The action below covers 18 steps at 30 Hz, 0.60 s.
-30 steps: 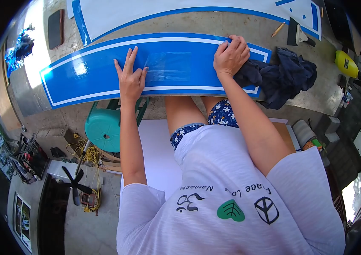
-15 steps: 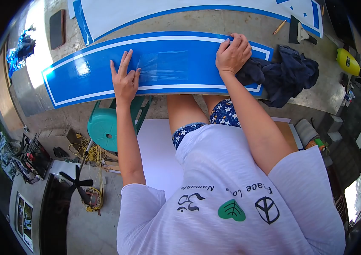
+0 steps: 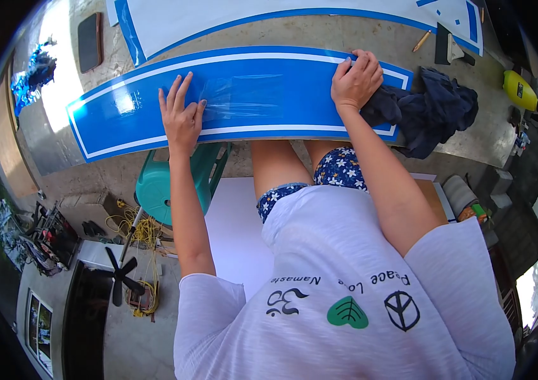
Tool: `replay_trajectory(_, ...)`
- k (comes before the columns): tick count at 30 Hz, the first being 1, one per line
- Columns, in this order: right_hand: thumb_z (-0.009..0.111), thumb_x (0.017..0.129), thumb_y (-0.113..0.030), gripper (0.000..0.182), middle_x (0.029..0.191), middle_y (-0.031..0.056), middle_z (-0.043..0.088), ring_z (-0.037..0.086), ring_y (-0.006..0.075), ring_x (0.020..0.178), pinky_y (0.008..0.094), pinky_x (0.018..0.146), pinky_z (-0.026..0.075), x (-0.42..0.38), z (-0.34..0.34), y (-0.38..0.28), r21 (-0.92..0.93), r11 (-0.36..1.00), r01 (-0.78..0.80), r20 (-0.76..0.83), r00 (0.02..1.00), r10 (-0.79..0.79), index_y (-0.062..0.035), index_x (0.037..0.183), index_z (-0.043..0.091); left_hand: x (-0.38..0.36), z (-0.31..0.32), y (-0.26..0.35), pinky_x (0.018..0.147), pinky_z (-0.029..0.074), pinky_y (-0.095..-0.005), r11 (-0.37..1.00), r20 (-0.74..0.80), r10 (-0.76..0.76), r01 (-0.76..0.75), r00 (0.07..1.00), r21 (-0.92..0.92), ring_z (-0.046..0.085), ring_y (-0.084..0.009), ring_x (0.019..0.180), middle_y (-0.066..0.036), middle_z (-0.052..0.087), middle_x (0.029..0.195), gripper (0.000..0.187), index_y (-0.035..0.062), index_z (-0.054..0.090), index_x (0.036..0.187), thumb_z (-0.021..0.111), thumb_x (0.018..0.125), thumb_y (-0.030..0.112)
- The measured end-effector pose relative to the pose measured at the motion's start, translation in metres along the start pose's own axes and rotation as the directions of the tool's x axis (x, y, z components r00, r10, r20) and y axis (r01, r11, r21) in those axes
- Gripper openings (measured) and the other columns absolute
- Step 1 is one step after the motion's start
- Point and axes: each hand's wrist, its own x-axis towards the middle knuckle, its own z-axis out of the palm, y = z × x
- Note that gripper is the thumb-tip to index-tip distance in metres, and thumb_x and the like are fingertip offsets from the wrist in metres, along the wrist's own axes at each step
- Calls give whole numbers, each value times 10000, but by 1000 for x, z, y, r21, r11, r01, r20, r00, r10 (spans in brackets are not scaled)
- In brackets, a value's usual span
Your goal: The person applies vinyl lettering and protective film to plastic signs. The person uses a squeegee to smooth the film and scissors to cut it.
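A long curved blue sign panel with a white border lies across the table in front of me. A wrinkled strip of clear film is on its middle. My left hand rests on the panel just left of that film, its fingers spread and nothing held. Near the panel's right end, my right hand has its fingers curled around part of a dark cloth. The bulk of this cloth lies bunched over the panel's right end and the table beside it.
Behind lies a larger white panel with blue edging. A phone, crumpled blue film, a pencil, a scraper and a yellow bottle are on the table. A green stool stands below.
My left hand has shifted slightly left on the panel, fingers still spread. My right hand has moved a little right with the cloth. The whole view has shifted slightly.
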Motion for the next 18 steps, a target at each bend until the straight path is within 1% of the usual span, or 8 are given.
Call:
replay_trajectory(2, 564, 840, -212, 244, 1147, 83, 524, 459, 285, 1120, 424, 984, 341, 0, 0, 0, -3, 1000, -1, 3, 1000, 1, -129, 1070, 553, 0, -1, -4, 1158, 195, -547, 1000, 0, 4, -4, 1000, -10, 394, -261, 1356, -18, 494, 1426, 316, 73, 599, 554, 682, 843, 171)
replay_trajectory(9, 565, 838, -215, 254, 1160, 85, 521, 456, 290, 1127, 433, 984, 343, 0, 1, 0, -21, 1000, -1, 13, 1000, 2, -134, 1079, 554, 1, -5, -18, 1155, 195, -557, 1000, 2, 16, -16, 1000, -22, 387, -259, 1357, -17, 502, 1417, 314, 72, 602, 553, 685, 838, 175)
replay_trajectory(12, 562, 839, -215, 258, 1159, 86, 521, 456, 292, 1126, 431, 986, 344, -1, 1, 0, -38, 999, -4, 18, 1000, 4, -131, 1083, 554, 0, -4, -23, 1158, 167, -573, 999, 17, 13, -12, 1000, -35, 379, -254, 1363, -22, 503, 1415, 311, 75, 605, 553, 682, 841, 165)
replay_trajectory(14, 558, 842, -216, 258, 1159, 91, 522, 456, 296, 1126, 430, 986, 345, -1, 3, 0, -34, 999, 0, 12, 1000, 0, -124, 1082, 555, -1, 0, -22, 1163, 119, -587, 991, -14, -53, 51, 998, -121, 360, -253, 1375, -31, 495, 1421, 298, 79, 618, 563, 670, 849, 145)
replay_trajectory(15, 555, 845, -217, 258, 1159, 97, 523, 456, 300, 1126, 429, 986, 346, -1, 3, 1, -28, 1000, 10, 9, 1000, -9, -116, 1082, 556, -2, 1, -23, 1163, 119, -587, 990, -18, -60, 58, 998, -125, 360, -253, 1375, -31, 495, 1421, 298, 79, 618, 563, 670, 849, 145)
replay_trajectory(16, 555, 845, -217, 258, 1159, 97, 523, 456, 300, 1126, 429, 986, 346, 0, 2, 0, -28, 999, 23, 7, 1000, -22, -116, 1082, 556, -3, 1, -24, 1166, 92, -586, 984, -4, -64, 62, 998, -165, 349, -253, 1381, -32, 487, 1427, 288, 75, 629, 573, 664, 852, 137)
replay_trajectory(17, 567, 847, -219, 255, 1143, 111, 518, 460, 311, 1102, 437, 973, 350, 1, 3, 0, -8, 1000, 21, -21, 1000, -21, -100, 1072, 555, -3, 1, -26, 1168, 65, -585, 977, 6, -68, 67, 998, -203, 337, -253, 1388, -32, 478, 1434, 278, 71, 639, 583, 658, 855, 129)
replay_trajectory(18, 578, 849, -220, 254, 1127, 125, 513, 465, 323, 1078, 445, 960, 355, 0, 2, -1, 13, 1000, 21, -47, 999, -21, -84, 1062, 555, -4, 0, -26, 1168, 65, -585, 976, -5, -81, 78, 997, -204, 337, -253, 1388, -32, 478, 1434, 278, 71, 639, 583, 658, 855, 129)
